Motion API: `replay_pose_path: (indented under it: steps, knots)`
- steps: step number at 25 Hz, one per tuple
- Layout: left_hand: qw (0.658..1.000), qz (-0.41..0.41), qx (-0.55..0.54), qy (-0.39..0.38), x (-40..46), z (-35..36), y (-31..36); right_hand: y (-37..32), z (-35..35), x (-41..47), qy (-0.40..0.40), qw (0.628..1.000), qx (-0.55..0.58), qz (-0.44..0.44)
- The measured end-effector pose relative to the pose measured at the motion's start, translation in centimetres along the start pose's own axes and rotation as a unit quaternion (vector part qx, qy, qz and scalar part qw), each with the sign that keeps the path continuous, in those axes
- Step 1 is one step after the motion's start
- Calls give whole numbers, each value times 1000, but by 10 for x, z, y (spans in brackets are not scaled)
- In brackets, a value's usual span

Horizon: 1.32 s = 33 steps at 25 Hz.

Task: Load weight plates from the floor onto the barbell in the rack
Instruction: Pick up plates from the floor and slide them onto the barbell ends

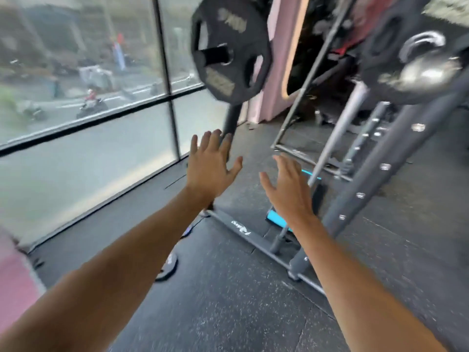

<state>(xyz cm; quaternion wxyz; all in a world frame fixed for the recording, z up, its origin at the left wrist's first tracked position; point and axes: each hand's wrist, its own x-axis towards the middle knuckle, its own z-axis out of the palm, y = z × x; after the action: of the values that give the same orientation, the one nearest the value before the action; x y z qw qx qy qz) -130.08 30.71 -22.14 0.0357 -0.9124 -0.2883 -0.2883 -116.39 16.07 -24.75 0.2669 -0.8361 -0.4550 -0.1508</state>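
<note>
1. I see my left hand [212,165] stretched forward, fingers spread, holding nothing.
2. My right hand [288,190] is beside it, also spread wide and empty.
3. A black weight plate [229,50] hangs up on the tall stand by the window [83,80], above both hands.
4. Another plate [168,269] lies on the rubber floor [228,301], partly hidden under my left forearm.
5. The rack [375,179] stands at right, with a plate [411,54] on the barbell end, blurred.

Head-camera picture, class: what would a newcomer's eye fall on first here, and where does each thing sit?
Two bare arms stretch forward, the left hand and right hand open and empty at centre. Above the left hand, a black weight plate hangs high on a stand by the window. At upper right, a shiny barbell end carries another plate on the rack.
</note>
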Motion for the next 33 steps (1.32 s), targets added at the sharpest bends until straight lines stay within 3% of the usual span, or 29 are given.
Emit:
replay_pose_path:
  steps: [10, 17, 23, 27, 31, 33]
  knots:
    - [965, -245, 82, -52, -75, 86, -223, -149, 230, 41, -159, 975, 130, -86]
    - [912, -382, 87, -124, -153, 240, -345, -181, 456, 40, -319, 932, 141, -98]
    - [876, -432, 87, -196, -248, 446, -417, -164, 677, 10, -356, 920, 97, -134]
    - [818, -509, 41, -263, -332, 605, -428, -132, 858, -42, -395, 900, 49, -178]
    - [725, -610, -6, -319, -407, 732, -419, -93, 1005, -98, -458, 856, -6, -238]
    - [682, -664, -22, -305, -431, 775, -416, -83, 1057, -115, -486, 833, -23, -263]
